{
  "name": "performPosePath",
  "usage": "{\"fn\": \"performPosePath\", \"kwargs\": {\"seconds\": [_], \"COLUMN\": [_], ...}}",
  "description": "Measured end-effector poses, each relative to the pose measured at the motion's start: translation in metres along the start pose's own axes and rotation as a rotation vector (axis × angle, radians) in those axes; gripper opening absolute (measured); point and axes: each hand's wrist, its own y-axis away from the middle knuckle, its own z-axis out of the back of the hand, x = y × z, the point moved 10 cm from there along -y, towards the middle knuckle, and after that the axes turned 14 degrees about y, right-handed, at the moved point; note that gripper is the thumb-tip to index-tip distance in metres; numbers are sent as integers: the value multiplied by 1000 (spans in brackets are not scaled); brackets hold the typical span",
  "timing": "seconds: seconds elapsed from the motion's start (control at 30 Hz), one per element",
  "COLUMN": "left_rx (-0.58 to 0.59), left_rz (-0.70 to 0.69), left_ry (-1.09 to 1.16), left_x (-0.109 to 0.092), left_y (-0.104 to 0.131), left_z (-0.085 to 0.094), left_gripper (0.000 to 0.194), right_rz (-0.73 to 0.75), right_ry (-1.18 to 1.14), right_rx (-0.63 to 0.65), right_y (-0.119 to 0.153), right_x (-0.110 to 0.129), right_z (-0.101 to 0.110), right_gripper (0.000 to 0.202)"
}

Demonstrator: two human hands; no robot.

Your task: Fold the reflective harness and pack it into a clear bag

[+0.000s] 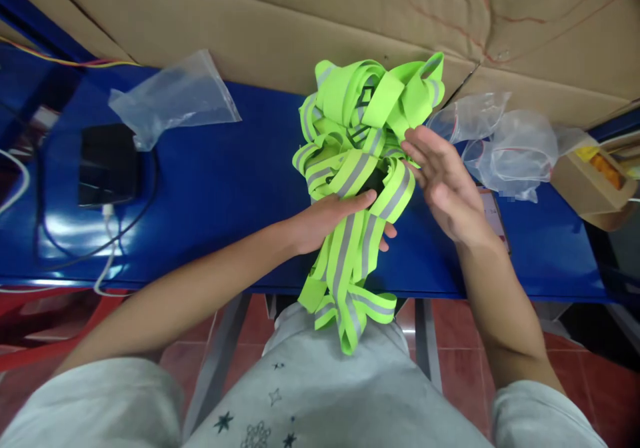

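A tangled bundle of neon-yellow reflective straps (pixel 350 175) with grey stripes lies on the blue table, its loose ends hanging over the front edge. Black buckle-like pieces show among the folds. My left hand (pixel 335 221) is wrapped round the lower middle of the bundle, thumb on top and fingertips coming out on the right side. Just right of the bundle is my right hand (pixel 443 181), fingers stretched out and palm turned towards the straps. Its fingertips are beside the strap edge; whether they touch it I cannot tell.
A clear zip bag (pixel 180 98) lies at the left by a black box (pixel 109 165) with cables. Several clear bags (pixel 520 145) sit at the right, beside an open cardboard box (pixel 593 188). Brown cardboard (pixel 280 28) lines the back of the blue table (pixel 235 181).
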Motion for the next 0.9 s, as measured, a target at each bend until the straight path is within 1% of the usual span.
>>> {"fn": "performPosePath", "kwargs": {"seconds": [0.03, 0.07, 0.17, 0.23, 0.3, 0.37, 0.47, 0.5, 0.53, 0.63, 0.67, 0.7, 0.77, 0.83, 0.87, 0.9], "left_rx": [22, 50, 125, 143, 168, 227, 315, 318, 303, 223, 195, 174, 150, 142, 140, 140], "left_rz": [15, 33, 80, 95, 104, 109, 70, 56, 43, 34, 32, 27, 15, 8, 6, 5], "left_ry": [1, 5, 7, -14, -43, -55, -40, -47, -62, -85, -76, -66, -64, -77, -79, -81], "left_x": [2, 5, 14, 17, 18, 17, 8, 6, 4, 2, 3, 3, 5, 8, 9, 10], "left_y": [1, 1, 3, 4, 5, 8, 10, 10, 9, 5, 4, 3, 0, -2, -4, -5], "left_z": [-2, -5, -12, -13, -14, -18, -27, -27, -26, -20, -18, -15, -11, -7, -5, -3], "left_gripper": [55, 55, 54, 53, 56, 71, 99, 102, 100, 83, 80, 80, 81, 81, 81, 82], "right_rz": [-46, -95, -244, -295, -310, -335, -382, -385, -385, -405, -420, -434, -454, -468, -474, -480], "right_ry": [-42, -65, -139, -217, -288, -364, -477, -497, -503, -479, -490, -527, -655, -760, -778, -768], "right_rx": [-28, -25, 29, 19, -4, -14, 28, 38, 32, -50, -71, -64, 29, 156, 189, 192], "right_y": [-1, -1, -2, -2, -2, -1, 4, 5, 6, 6, 7, 7, 7, 9, 10, 11], "right_x": [-6, -12, -24, -24, -21, -19, -16, -15, -15, -22, -25, -28, -29, -25, -24, -23], "right_z": [0, -4, -24, -31, -33, -33, -39, -41, -41, -38, -38, -41, -55, -69, -72, -73], "right_gripper": [76, 72, 64, 59, 53, 48, 51, 52, 53, 55, 58, 60, 58, 44, 38, 35]}}
